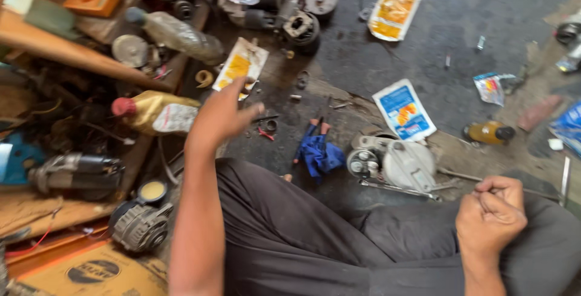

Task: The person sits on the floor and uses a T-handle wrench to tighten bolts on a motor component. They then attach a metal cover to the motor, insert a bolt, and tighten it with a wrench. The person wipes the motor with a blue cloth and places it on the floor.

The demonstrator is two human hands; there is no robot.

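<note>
My left hand [221,113] reaches forward over the dark oily floor, fingers spread and holding nothing. It hovers beside a gold oil bottle with a red cap [154,111] and just below a torn orange-and-white packet [241,66]. My right hand [493,214] rests on my dark trouser leg [315,241], fingers curled into a loose fist; something thin may be pinched in it, but I cannot tell. A grey metal motor housing [402,164] lies on the floor between my hands, with a blue rag and pliers [318,151] next to it.
Cluttered parts fill the left: an alternator [140,226], a cylindrical starter motor [75,175], a clear plastic bottle [178,34], wooden planks, cardboard. Packets [402,111] [396,6], a small amber bottle [489,132], a wrench [399,188] and loose bolts lie scattered on the floor.
</note>
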